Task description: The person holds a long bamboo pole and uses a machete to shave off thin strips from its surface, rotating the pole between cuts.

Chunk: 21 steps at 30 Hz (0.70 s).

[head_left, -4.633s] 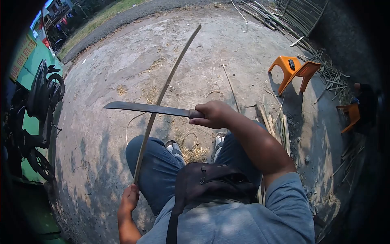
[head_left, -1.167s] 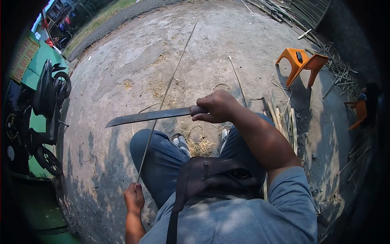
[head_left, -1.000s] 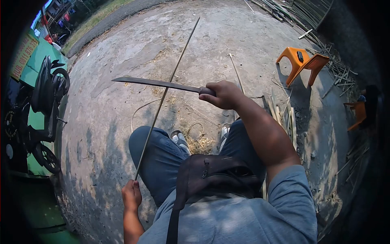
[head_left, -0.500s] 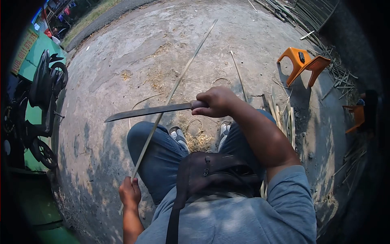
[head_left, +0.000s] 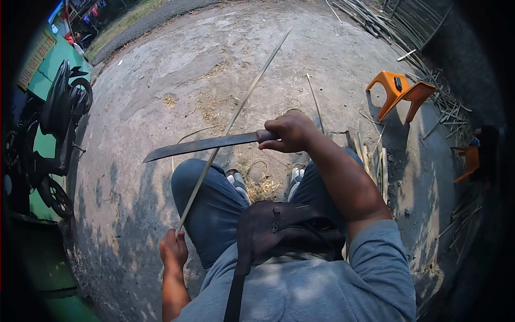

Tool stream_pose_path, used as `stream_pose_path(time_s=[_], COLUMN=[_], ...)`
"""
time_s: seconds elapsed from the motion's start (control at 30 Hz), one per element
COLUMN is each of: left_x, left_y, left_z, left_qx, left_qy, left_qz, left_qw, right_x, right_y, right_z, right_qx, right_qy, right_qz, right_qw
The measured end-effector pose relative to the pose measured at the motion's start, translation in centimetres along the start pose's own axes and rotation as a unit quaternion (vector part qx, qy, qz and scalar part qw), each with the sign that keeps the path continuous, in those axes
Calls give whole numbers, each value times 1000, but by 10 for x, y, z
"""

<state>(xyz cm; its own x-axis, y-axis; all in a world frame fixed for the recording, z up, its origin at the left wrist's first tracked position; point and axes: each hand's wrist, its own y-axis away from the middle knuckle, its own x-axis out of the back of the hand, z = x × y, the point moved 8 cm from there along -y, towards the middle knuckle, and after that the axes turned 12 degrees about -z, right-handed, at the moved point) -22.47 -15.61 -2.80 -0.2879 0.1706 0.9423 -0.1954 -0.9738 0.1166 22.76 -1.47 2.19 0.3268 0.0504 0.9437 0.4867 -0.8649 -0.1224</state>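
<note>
My right hand [head_left: 289, 132] is closed round the handle of a long machete [head_left: 204, 145], whose blade points left above my knee. The blade crosses a long thin bamboo strip [head_left: 244, 102] near its middle. Low on the left, my left hand [head_left: 174, 249] grips that strip near its lower end, with the far end slanting up and away over the ground. Whether the blade's edge touches the strip is hard to tell.
An orange plastic chair [head_left: 391, 91] with a small dark object on it stands at the right. Bamboo strips [head_left: 382, 163] lie beside my right leg, and more poles [head_left: 370, 19] lie at the upper right. A motorcycle [head_left: 56, 123] is parked at the left.
My right hand and the machete have shifted slightly to the right, with the blade still across the strip. My left hand keeps its hold on the strip.
</note>
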Motion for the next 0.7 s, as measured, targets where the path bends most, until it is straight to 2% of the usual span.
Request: stream_pose_path(time_s=[0.13, 0.27, 0.37, 0.53, 0.63, 0.7], left_x=[-1, 3, 7, 2, -5, -8], left_y=[1, 1, 1, -2, -3, -1], left_z=[-1, 1, 5, 2, -5, -9], left_qx=[8, 19, 12, 7, 6, 5], left_qy=[4, -8, -5, -13, -9, -9], left_qz=[1, -7, -7, -5, -5, -4], left_qw=[1000, 1000, 1000, 1000, 1000, 1000], right_x=[6, 6, 2, 6, 7, 7], right_y=[7, 12, 13, 5, 4, 0], right_z=[23, 34, 25, -14, 10, 36], right_qx=[-50, -95, -84, -25, -55, -112], right_qy=[-39, -16, -38, -1, -7, -77], right_qz=[37, 9, 16, -4, 10, -2], right_qw=[997, 995, 996, 1000, 998, 991])
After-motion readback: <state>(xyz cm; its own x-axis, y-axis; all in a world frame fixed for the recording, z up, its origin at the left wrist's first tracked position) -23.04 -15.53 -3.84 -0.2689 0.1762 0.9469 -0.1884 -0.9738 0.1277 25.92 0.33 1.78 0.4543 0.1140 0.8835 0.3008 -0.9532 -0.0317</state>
